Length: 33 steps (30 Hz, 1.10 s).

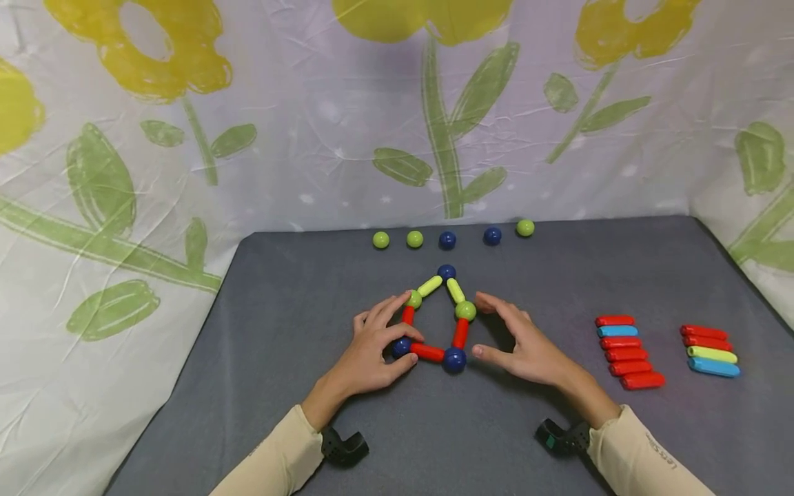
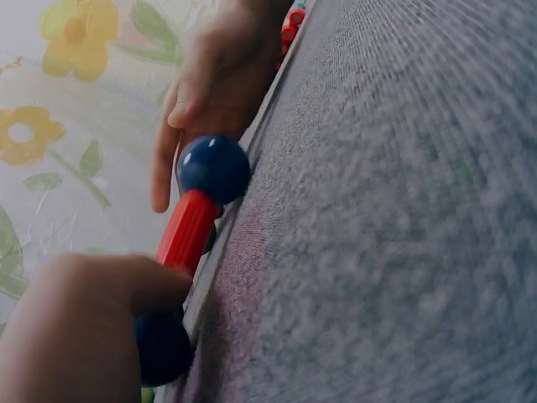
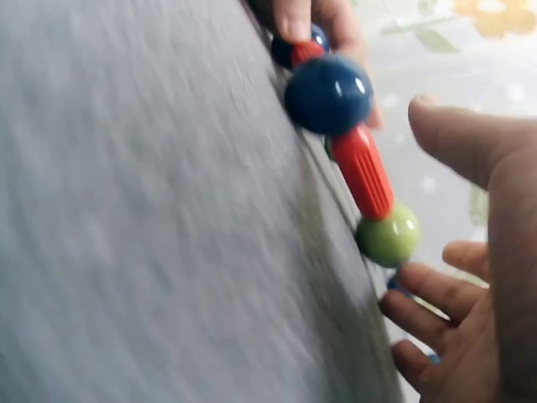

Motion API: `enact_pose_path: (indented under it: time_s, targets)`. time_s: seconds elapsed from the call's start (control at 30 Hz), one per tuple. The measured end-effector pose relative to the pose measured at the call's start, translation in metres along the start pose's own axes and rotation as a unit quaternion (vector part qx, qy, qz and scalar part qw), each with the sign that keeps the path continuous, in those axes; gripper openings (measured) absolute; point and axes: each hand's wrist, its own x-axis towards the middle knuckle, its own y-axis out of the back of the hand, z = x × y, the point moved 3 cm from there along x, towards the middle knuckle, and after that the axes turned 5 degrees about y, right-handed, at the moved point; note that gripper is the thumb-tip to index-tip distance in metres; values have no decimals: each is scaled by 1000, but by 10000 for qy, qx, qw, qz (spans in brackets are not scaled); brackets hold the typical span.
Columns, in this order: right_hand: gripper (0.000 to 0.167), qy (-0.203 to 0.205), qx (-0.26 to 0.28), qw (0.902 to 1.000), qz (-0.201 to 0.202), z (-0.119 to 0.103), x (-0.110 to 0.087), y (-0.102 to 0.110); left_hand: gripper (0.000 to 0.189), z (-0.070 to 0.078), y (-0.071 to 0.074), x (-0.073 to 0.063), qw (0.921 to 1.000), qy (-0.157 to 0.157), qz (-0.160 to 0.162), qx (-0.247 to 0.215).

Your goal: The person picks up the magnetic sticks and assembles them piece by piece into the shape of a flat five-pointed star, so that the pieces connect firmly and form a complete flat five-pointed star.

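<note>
A five-sided figure of magnetic rods and balls lies flat on the grey mat. Two yellow rods [image 1: 455,291] meet at a blue ball [image 1: 446,273] on top; red rods [image 1: 428,352] form the sides and base. Green balls [image 1: 466,311] join the colours, and blue balls [image 1: 455,359] mark the lower corners. My left hand [image 1: 372,344] holds the figure's left side, index finger on the left green ball, thumb and another finger about the lower left blue ball [image 2: 164,348]. My right hand [image 1: 527,343] stands just right of the figure, fingers spread, holding nothing.
Along the mat's back edge sit loose green balls [image 1: 381,240] and blue balls [image 1: 493,236]. To the right lie two columns of loose rods: a mostly red one [image 1: 626,355] and a mixed one [image 1: 711,353]. A flower-printed cloth [image 1: 310,138] hangs behind.
</note>
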Motion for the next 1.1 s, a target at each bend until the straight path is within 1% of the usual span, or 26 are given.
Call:
enact_pose_path:
  time_s: [0.17, 0.23, 0.33, 0.4, 0.53, 0.67, 0.8, 0.9, 1.0, 1.1]
  targets:
    - [83, -131, -117, 9998, 34, 5, 1, 21, 17, -2, 1, 2, 9995, 230, 239, 6]
    - [82, -191, -255, 9994, 110, 8, 0, 31, 18, -2, 1, 3, 9990, 319, 298, 62]
    - [78, -174, -509, 9982, 252, 12, -2, 47, 20, -2, 1, 3, 9986, 382, 324, 165]
    - [74, -95, -715, 9969, 323, 15, -4, 55, 21, -1, 1, 2, 9984, 402, 326, 229]
    - [60, 21, -1049, 9937, 385, 21, -8, 71, 22, -1, 0, 2, 9982, 463, 317, 233]
    - [47, -55, -1338, 9903, 359, 27, -16, 89, 20, -1, 0, 3, 9978, 535, 357, 165]
    - [37, -194, -1657, 9855, 309, 37, -28, 110, 22, -1, 1, 3, 9969, 611, 477, 128]
    - [33, -380, -1765, 9832, 260, 45, -39, 125, 23, -1, 2, 4, 9959, 700, 560, 143]
    - [30, -767, -1709, 9822, 154, 54, -48, 139, 23, -2, 2, 4, 9948, 789, 635, 142]
    - [26, -1222, -1698, 9779, -26, 62, -56, 149, 21, -2, 3, 4, 9935, 871, 724, 91]
